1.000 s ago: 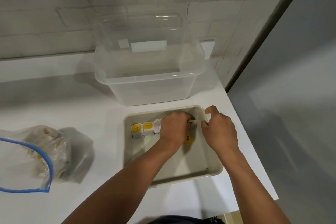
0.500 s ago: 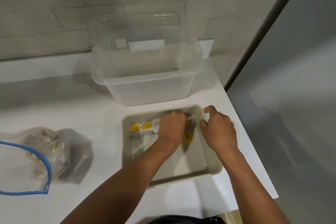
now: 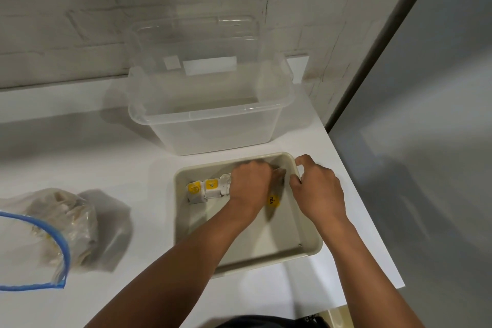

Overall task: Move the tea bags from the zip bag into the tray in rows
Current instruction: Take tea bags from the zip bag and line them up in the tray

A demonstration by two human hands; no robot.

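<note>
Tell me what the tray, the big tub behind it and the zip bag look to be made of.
Tray: beige, opaque, probably moulded plastic, with rounded corners and a dull sheen.
Tub: clear rigid plastic, since the wall shows through it and its rim glints.
Zip bag: thin, soft transparent plastic film, crumpled and wrinkled, with a blue zip strip.

Beige rectangular tray (image 3: 310, 246) on the right part of the white surface, with white tea bags (image 3: 203, 190) bearing yellow round labels lined up side by side along its far wall; one yellow tag (image 3: 273, 200) loose nearer the middle. Clear zip bag (image 3: 40, 231) with blue seal well to the left, lying open, more pale tea bags heaped inside.
</note>
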